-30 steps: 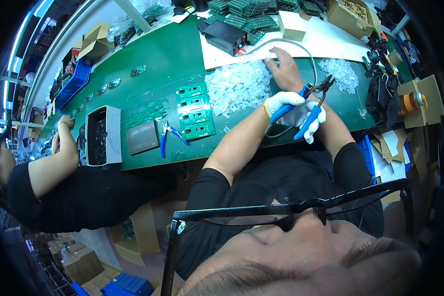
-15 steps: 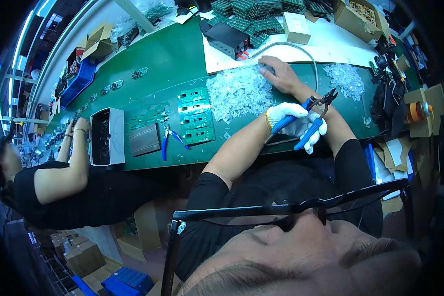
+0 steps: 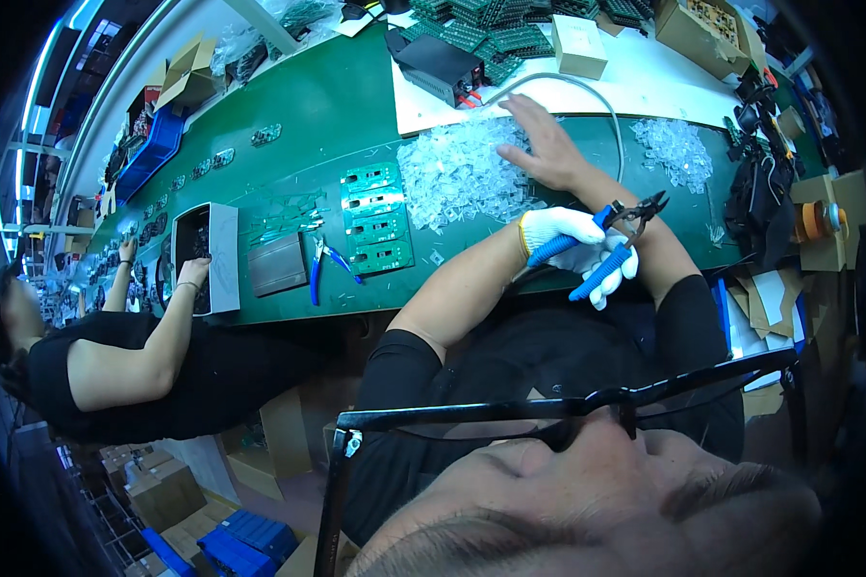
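Note:
My left hand [image 3: 573, 240] wears a white glove and is closed round the blue handles of a pair of cutting pliers [image 3: 601, 238]. Their jaws are apart and point up to the right, above my right forearm. My bare right hand [image 3: 548, 149] reaches across with fingers stretched and thumb spread; nothing shows in it. It is at the right edge of a heap of small clear plastic pieces [image 3: 457, 173]. Left of the heap lies a panel of green circuit boards [image 3: 375, 219]. Beside that are a second pair of blue-handled pliers [image 3: 325, 269] and a flat grey-brown block [image 3: 277, 266].
A smaller clear heap [image 3: 674, 154] lies to the right, past a curved grey cable [image 3: 614, 115]. A black device [image 3: 438, 67], a white box [image 3: 577, 48] and stacked boards stand behind. At left a co-worker's hand [image 3: 194, 271] is in an open box [image 3: 223, 260].
My right hand has opened its fingers; a dark patch beneath them no longer shows. My left hand keeps the pliers almost still. The co-worker's hands have parted, one going into the box.

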Demonstrator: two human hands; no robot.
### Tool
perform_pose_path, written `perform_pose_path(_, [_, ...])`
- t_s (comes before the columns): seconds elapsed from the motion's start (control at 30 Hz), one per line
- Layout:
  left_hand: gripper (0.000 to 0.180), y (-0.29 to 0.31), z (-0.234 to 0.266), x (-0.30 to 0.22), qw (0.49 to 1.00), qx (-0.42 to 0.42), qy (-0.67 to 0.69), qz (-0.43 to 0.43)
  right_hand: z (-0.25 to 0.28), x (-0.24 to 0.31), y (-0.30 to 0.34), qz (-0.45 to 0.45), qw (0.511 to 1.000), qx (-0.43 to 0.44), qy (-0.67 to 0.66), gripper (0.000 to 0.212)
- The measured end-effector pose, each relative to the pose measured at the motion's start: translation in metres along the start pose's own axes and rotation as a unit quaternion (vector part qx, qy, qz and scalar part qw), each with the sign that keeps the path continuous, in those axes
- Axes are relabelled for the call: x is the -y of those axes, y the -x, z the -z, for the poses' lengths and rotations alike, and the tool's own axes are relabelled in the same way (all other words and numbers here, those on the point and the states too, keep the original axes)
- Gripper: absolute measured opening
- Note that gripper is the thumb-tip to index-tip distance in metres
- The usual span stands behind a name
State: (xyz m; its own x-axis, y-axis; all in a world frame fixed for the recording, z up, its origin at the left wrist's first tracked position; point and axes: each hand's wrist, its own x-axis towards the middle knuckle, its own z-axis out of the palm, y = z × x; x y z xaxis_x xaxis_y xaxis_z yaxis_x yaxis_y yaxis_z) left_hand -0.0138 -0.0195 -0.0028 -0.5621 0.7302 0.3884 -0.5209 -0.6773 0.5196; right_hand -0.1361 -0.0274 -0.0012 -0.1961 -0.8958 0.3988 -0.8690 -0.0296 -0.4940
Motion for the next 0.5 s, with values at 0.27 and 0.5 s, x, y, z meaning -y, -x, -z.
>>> perform_pose_path(0.27, [0.085,-0.012,-0.019,0.006,0.996,-0.020,-0.046,0.078,0.011,0.018,0.050,0.087,0.966,0.175,0.167,0.098])
perform_pose_path(0.5, [0.084,-0.003,-0.003,0.004,0.998,-0.020,-0.008,0.062,-0.009,0.030,0.007,0.138,0.972,0.102,0.161,0.091])
